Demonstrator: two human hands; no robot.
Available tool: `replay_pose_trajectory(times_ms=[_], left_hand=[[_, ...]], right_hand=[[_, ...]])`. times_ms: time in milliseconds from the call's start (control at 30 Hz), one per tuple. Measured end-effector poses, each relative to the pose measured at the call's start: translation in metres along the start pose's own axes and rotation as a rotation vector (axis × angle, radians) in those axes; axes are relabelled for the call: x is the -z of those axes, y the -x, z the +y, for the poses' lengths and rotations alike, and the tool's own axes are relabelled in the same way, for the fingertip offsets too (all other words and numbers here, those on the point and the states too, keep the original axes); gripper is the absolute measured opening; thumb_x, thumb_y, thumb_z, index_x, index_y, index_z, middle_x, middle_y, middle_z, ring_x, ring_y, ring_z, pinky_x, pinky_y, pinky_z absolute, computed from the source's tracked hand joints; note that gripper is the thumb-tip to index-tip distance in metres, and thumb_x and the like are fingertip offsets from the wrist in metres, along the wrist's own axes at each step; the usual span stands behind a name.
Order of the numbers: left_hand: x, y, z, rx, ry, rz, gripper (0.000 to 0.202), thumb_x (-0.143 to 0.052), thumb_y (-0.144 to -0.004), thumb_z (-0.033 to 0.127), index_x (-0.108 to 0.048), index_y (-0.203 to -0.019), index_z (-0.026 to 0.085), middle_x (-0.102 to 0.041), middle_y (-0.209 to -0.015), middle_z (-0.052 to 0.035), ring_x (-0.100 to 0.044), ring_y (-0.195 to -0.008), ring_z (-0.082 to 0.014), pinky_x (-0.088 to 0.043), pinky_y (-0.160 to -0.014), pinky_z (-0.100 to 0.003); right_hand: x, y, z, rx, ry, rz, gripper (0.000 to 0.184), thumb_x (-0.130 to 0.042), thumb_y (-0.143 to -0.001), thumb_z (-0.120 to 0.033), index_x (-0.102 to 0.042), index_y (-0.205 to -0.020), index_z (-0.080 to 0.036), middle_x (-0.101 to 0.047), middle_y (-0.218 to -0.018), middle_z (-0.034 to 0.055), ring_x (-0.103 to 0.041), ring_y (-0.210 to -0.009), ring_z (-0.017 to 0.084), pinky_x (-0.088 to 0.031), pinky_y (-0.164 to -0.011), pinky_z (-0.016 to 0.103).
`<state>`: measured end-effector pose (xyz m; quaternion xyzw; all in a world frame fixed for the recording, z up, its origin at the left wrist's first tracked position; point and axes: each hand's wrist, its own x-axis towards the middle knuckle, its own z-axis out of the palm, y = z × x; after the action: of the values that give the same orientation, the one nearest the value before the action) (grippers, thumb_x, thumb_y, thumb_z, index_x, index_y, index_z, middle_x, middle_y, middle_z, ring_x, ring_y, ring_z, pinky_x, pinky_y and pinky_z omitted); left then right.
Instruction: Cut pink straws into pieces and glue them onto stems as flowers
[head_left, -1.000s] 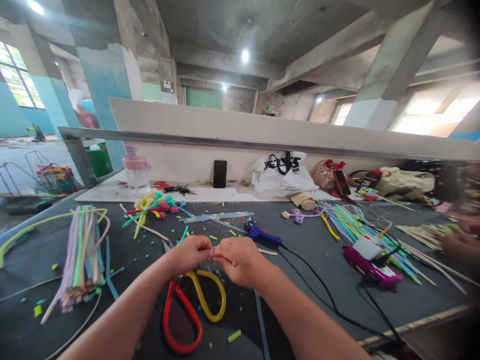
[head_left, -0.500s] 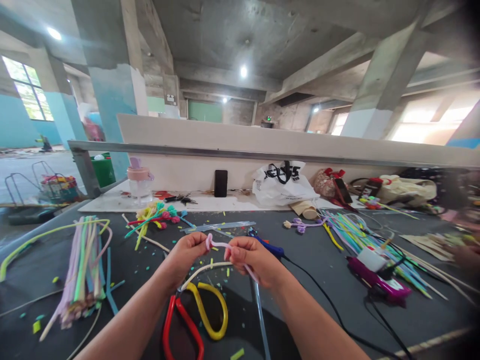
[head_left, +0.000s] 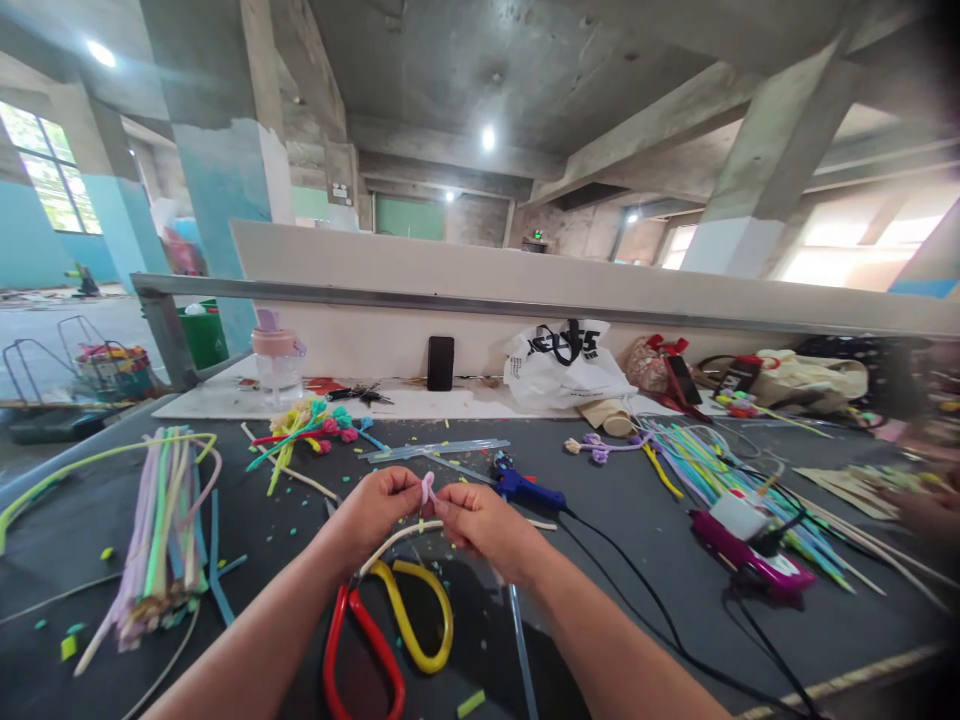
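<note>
A pale pink fuzzy stem like a pipe cleaner [head_left: 427,488] is bent into a small loop between my hands. My left hand [head_left: 386,505] pinches one side of the loop with thumb and fingertips. From the right, my right hand [head_left: 480,522] grips the same stem, its fingers curled and partly hidden. Below them on the dark table lie scissors [head_left: 365,640] with one red and one yellow handle; their blades are under my left hand. A cream stem [head_left: 401,535] curves beneath both hands. The blue glue gun [head_left: 529,488] rests just beyond my right hand.
A bundle of coloured stems [head_left: 161,540] lies at left, with finished fuzzy pieces [head_left: 319,425] behind. More stems [head_left: 697,460] and a purple power strip [head_left: 750,565] with black cables are at right. A phone [head_left: 441,363], bottle [head_left: 276,360] and white bag [head_left: 566,365] stand at the back.
My hands have come closer together. The pink stem, stretched between them with a small curl at its left end before, is now folded into an upright loop.
</note>
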<state>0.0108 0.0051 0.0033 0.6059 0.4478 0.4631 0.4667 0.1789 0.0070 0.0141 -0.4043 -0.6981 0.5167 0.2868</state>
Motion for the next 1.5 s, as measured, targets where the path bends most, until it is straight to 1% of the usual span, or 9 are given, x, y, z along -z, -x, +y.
replay_pose_trajectory(times_ms=[133, 300, 667, 867, 967, 1133, 1200, 1300, 1500], left_hand=[[-0.002, 0.001, -0.002, 0.073, 0.110, -0.032, 0.031, -0.063, -0.068, 0.044, -0.058, -0.064, 0.015, -0.052, -0.057, 0.0033, -0.042, -0.054, -0.0096, -0.031, -0.055, -0.021], [-0.005, 0.003, -0.003, 0.102, 0.187, -0.070, 0.030, -0.065, -0.067, 0.043, -0.059, -0.068, 0.014, -0.053, -0.060, 0.0022, -0.043, -0.056, -0.0094, -0.032, -0.055, -0.021], [-0.004, 0.003, 0.002, 0.051, 0.133, -0.051, 0.029, -0.063, -0.069, 0.042, -0.056, -0.065, 0.013, -0.049, -0.058, 0.0034, -0.039, -0.054, -0.0085, -0.031, -0.053, -0.020], [0.001, -0.003, -0.008, -0.081, -0.395, 0.087, 0.021, -0.050, -0.074, 0.033, -0.057, -0.065, 0.016, -0.053, -0.059, 0.0018, -0.045, -0.057, -0.0126, -0.035, -0.055, -0.023], [0.001, -0.005, -0.011, -0.133, -0.521, 0.117, 0.015, -0.049, -0.070, 0.022, -0.053, -0.056, 0.018, -0.052, -0.057, 0.0011, -0.045, -0.059, -0.0147, -0.035, -0.060, -0.026], [0.000, 0.000, -0.015, -0.283, -0.619, -0.034, 0.012, -0.054, -0.065, 0.015, -0.057, -0.056, 0.021, -0.056, -0.062, -0.0006, -0.050, -0.068, -0.0181, -0.027, -0.093, -0.037], [0.001, 0.003, -0.013, -0.368, -0.660, -0.150, 0.013, -0.053, -0.067, 0.013, -0.059, -0.059, 0.022, -0.057, -0.062, 0.0008, -0.051, -0.066, -0.0165, -0.018, -0.101, -0.040], [0.003, 0.007, -0.004, -0.441, -0.669, -0.297, 0.019, -0.048, -0.072, 0.013, -0.061, -0.061, 0.022, -0.060, -0.064, 0.0012, -0.053, -0.065, -0.0151, -0.015, -0.103, -0.041], [0.002, 0.013, 0.016, -0.314, -0.393, -0.333, 0.016, -0.055, -0.074, 0.025, -0.064, -0.060, 0.023, -0.063, -0.064, 0.0004, -0.056, -0.069, -0.0169, -0.018, -0.104, -0.038]], right_hand=[[0.004, -0.007, 0.004, 0.060, 0.058, 0.159, 0.024, -0.047, -0.080, -0.035, -0.058, -0.080, -0.014, -0.032, -0.047, -0.0083, -0.024, -0.043, 0.006, -0.019, -0.042, 0.018], [0.007, -0.010, 0.007, 0.107, 0.197, 0.273, 0.019, -0.049, -0.078, -0.028, -0.060, -0.071, -0.014, -0.037, -0.048, -0.0067, -0.029, -0.047, 0.007, -0.022, -0.046, 0.019], [0.008, -0.010, 0.014, 0.229, 0.612, 0.293, 0.021, -0.044, -0.084, -0.022, -0.063, -0.078, -0.018, -0.060, -0.066, -0.0006, -0.051, -0.063, 0.012, -0.032, -0.056, 0.020], [-0.001, 0.001, 0.009, 0.340, 0.894, 0.198, 0.022, -0.043, -0.086, -0.022, -0.060, -0.072, -0.019, -0.062, -0.067, 0.0018, -0.054, -0.064, 0.013, -0.028, -0.056, 0.023], [-0.003, 0.007, 0.006, 0.381, 0.987, 0.147, 0.019, -0.045, -0.082, -0.019, -0.059, -0.069, -0.018, -0.062, -0.067, 0.0029, -0.053, -0.063, 0.014, -0.027, -0.056, 0.024], [0.000, 0.013, 0.002, 0.589, 1.183, 0.070, 0.018, -0.044, -0.082, -0.021, -0.058, -0.071, -0.018, -0.061, -0.069, 0.0039, -0.052, -0.065, 0.015, -0.029, -0.058, 0.026], [0.003, 0.012, 0.002, 0.638, 1.120, 0.066, 0.019, -0.045, -0.082, -0.020, -0.058, -0.069, -0.018, -0.060, -0.068, 0.0031, -0.051, -0.066, 0.014, -0.031, -0.060, 0.025], [0.009, 0.005, 0.004, 0.587, 0.789, 0.113, 0.016, -0.048, -0.079, -0.017, -0.061, -0.070, -0.018, -0.062, -0.070, 0.0030, -0.053, -0.069, 0.014, -0.035, -0.066, 0.024], [0.015, -0.010, 0.012, 0.432, 0.450, 0.188, 0.017, -0.055, -0.077, -0.024, -0.062, -0.063, -0.016, -0.058, -0.060, 0.0000, -0.052, -0.059, 0.011, -0.037, -0.057, 0.021]])
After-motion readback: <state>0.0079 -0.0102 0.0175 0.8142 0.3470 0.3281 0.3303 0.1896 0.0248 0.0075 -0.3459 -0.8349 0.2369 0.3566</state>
